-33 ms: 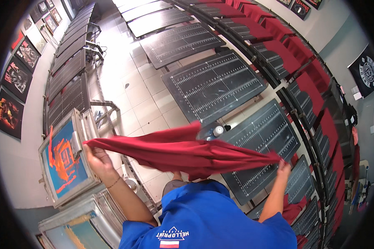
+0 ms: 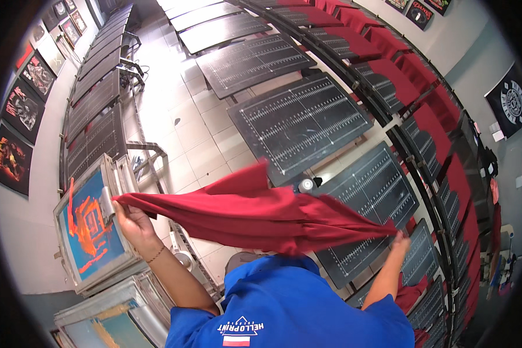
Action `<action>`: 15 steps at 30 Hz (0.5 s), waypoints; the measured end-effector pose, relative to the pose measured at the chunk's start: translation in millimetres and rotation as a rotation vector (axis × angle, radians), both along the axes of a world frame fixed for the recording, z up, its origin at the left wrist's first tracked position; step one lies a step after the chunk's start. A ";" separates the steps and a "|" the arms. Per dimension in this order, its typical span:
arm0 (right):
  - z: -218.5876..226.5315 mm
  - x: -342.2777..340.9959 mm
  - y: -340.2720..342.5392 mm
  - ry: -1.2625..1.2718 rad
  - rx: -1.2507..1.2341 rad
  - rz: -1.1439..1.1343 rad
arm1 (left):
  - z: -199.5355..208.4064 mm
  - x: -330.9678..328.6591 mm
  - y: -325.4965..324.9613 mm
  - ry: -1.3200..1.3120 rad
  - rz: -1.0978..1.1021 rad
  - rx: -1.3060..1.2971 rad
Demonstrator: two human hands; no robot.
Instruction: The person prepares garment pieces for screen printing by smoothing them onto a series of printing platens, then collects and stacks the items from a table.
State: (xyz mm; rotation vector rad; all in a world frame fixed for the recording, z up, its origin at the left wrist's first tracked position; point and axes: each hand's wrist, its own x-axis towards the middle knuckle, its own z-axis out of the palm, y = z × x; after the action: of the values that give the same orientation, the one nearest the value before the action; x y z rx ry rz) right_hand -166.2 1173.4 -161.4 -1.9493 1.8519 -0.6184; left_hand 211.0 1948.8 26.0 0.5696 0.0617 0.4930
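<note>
A dark red T-shirt (image 2: pixel 238 214) is stretched in the air between my two hands, folded lengthwise, with a sleeve-like flap standing up near its middle. My left hand (image 2: pixel 136 225) pinches one end, beside a framed printing screen (image 2: pixel 93 223) smeared with orange ink. At the other end, my right hand (image 2: pixel 399 243) is closed on a gathered tip of the cloth, somewhat blurred. Below the shirt lies a black printing board (image 2: pixel 377 191) with white ruler marks, partly covered from view. A bottle with a white cap (image 2: pixel 305 185) shows just behind the cloth's upper edge.
Another ruled board (image 2: pixel 301 119) lies farther ahead, in a long row. To the right, beyond a dark rail (image 2: pixel 409 153), red shirts (image 2: pixel 388 75) drape over more boards. A second screen (image 2: pixel 110 319) stands at lower left. Tiled floor (image 2: pixel 185 133) runs between the rows.
My left hand has shifted slightly left and my right hand slightly right and down. The shirt's middle has spread wider, and its flap has moved up and left.
</note>
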 end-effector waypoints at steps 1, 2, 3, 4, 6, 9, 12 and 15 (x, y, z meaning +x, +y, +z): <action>13.9 -48.4 -36.8 0.432 -0.030 -0.315 | 6.8 20.4 -4.1 -0.022 -0.057 -0.066; 24.4 -27.9 -35.0 -0.051 0.018 -0.524 | 25.4 27.1 -8.6 -0.028 -0.084 0.044; 43.3 -10.4 -32.9 -0.534 -0.063 -0.762 | 40.9 34.9 -18.0 -0.031 -0.110 0.148; 54.7 19.3 -22.7 -0.756 -0.080 -0.524 | 49.2 48.5 -31.6 -0.009 -0.089 0.194; 101.1 128.1 21.1 -1.158 -0.080 -0.011 | 83.6 56.2 -66.1 -0.034 -0.250 0.249; 243.5 307.9 269.1 -1.097 0.338 0.783 | 91.8 70.6 -106.7 -0.007 -0.421 0.303; 298.0 386.4 425.3 -0.924 0.488 1.441 | 97.9 86.7 -129.2 -0.004 -0.584 0.323; 338.2 439.3 498.1 -0.712 0.267 1.694 | 109.2 102.7 -118.4 0.001 -0.573 0.522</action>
State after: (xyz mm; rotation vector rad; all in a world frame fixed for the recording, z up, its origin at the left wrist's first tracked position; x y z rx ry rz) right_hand 273.1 1671.5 176.8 -1.9059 -0.3420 -0.3068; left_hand 313.7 1830.4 135.2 1.0559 -0.2328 -0.0615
